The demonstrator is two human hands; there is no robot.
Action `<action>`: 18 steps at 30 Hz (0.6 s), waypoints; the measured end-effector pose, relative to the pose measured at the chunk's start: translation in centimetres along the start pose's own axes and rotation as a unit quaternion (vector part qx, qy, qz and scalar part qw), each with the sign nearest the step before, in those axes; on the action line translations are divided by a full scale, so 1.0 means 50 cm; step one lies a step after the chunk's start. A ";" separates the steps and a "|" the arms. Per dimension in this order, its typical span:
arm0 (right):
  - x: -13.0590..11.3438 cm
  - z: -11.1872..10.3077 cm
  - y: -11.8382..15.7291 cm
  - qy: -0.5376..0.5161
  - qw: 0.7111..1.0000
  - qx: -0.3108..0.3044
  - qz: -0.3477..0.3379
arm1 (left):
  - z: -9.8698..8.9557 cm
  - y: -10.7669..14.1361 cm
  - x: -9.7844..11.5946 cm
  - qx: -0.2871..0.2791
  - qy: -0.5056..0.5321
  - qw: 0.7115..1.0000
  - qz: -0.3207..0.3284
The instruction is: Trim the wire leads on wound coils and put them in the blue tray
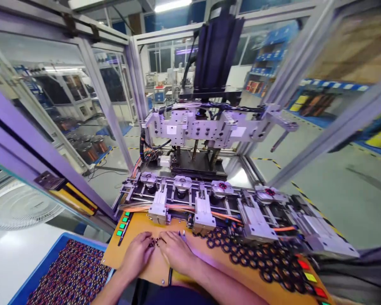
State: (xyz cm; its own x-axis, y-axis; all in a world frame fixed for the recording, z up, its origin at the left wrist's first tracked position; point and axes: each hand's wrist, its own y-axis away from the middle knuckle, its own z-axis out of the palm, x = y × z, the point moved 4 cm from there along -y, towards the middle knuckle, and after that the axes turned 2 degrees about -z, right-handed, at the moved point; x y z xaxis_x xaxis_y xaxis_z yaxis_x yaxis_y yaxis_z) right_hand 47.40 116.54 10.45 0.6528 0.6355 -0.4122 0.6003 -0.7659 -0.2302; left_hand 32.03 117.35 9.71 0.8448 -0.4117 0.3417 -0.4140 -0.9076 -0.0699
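Note:
Over the orange work plate [155,269], my left hand [139,250] and my right hand [175,250] meet with bent, closed fingers. Between their fingertips is a small dark, ring-like part [153,242] with copper-coloured bits, mostly covered by the fingers. Just beyond my right hand, the pointed blue tips of a tool [182,234] stick up; the rest of it is hidden. To the right, many black rings [247,256] lie spread on the plate.
A row of metal fixtures [205,216] runs behind the hands, two holding red parts [222,186]. A press head [206,129] hangs above. Green buttons [123,220] and a thin black stick [124,231] are left. A blue tray [62,239] holds small wound parts.

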 end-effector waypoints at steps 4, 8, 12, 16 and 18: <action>0.050 -0.152 0.141 0.030 0.995 0.095 0.025 | -0.035 0.017 0.011 0.030 -0.011 0.999 0.044; 0.179 -0.370 0.294 0.170 0.958 0.225 0.054 | -0.154 -0.028 0.099 0.053 0.000 0.993 0.107; 0.365 -0.501 0.325 0.187 0.950 0.099 0.230 | -0.233 -0.208 0.290 -0.049 -0.048 0.964 0.258; 0.463 -0.530 0.298 0.173 0.942 0.048 0.283 | -0.186 -0.414 0.420 -0.091 -0.079 0.951 0.284; 0.483 -0.521 0.293 0.162 0.940 0.029 0.300 | -0.136 -0.474 0.449 -0.120 -0.090 0.945 0.291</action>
State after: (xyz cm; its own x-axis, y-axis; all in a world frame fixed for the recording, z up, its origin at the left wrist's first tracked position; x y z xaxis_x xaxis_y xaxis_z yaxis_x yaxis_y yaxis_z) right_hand 83.98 123.20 20.08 0.9777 0.0768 -0.1956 0.0592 -0.9938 -0.0942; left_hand 58.48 130.17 25.40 0.4848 -0.8627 0.1440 -0.8733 -0.4866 0.0251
